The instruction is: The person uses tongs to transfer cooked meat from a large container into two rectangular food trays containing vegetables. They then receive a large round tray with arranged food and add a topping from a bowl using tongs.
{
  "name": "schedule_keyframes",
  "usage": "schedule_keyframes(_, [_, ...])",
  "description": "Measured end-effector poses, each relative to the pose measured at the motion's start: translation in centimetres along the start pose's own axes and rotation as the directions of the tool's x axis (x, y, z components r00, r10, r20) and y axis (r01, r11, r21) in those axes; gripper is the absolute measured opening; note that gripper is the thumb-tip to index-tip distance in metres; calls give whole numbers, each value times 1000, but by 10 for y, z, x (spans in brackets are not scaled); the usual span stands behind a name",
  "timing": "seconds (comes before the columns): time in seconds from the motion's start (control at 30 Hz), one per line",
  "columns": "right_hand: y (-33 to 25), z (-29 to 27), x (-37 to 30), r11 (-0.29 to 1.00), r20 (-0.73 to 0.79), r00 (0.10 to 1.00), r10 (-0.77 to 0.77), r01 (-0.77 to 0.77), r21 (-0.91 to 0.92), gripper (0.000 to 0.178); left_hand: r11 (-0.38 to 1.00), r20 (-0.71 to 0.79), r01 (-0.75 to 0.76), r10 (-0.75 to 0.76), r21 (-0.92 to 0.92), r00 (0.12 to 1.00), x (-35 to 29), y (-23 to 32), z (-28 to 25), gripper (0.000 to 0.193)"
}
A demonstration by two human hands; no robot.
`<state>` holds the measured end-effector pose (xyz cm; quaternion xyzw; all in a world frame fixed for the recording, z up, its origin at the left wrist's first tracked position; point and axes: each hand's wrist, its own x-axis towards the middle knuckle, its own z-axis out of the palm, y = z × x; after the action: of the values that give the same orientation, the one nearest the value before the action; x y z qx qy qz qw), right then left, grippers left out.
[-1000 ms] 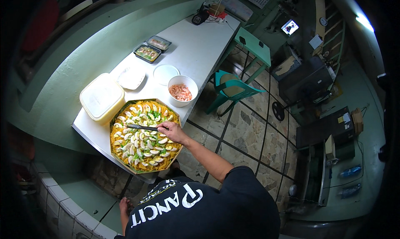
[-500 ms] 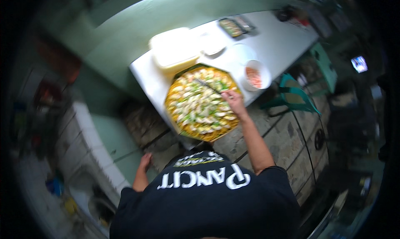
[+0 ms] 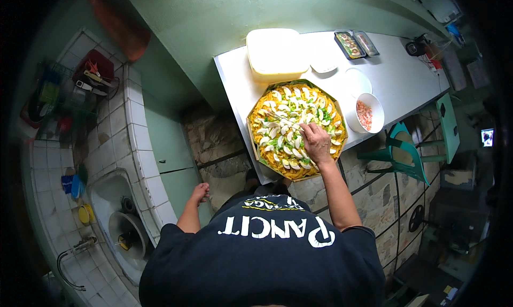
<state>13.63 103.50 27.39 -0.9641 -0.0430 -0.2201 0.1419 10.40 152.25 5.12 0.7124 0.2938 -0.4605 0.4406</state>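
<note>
The right forearm point(image 3: 343, 197) rises from the lower edge and leans slightly left on its way up to the octagonal tray point(image 3: 251, 138), the elbow bent out beside the dark shirt point(image 3: 267, 253). The right hand point(image 3: 317, 142) is above the tray's right half, back of the hand uppermost, wrist nearly in line with the forearm. Its thumb and fingers pinch one end of slender tongs point(image 3: 286, 122), which slant up and left across the tray's middle; whether their tips touch the food is too fine to tell.

The left hand point(image 3: 200, 193) hangs below and to the left of the tray, well apart from it, close to the person's side. Its fingers look partly curled; I cannot tell whether they are pressed into the palm.

The tray sits at the near edge of the white desk point(image 3: 395, 55), filled with orange-yellow noodles point(image 3: 295, 174) under white egg slices point(image 3: 297, 141) and chopped greens. Just right of the tray stands a white bowl point(image 3: 375, 106) of pink pieces, with a round translucent lid point(image 3: 357, 82) above and right of the tray. Directly behind the tray is a large pale-yellow tub point(image 3: 275, 53).
</note>
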Motion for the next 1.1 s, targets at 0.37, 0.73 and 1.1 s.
schedule_keyframes(0.37, [21,-30,-9,933,89,962,259,-273,236,21,998,-56,-8,4,-60,998,-20,-18,10,41])
schedule_keyframes(0.73, [241,-143,-60,651,-68,701,710,-690,-315,24,995,-79,-68,74,70,994,-39,-38,63,38])
schedule_keyframes(1.1, [305,-121,-20,802,207,877,433,-270,-533,18,995,-139,-102,97,-25,986,-62,-60,119,37])
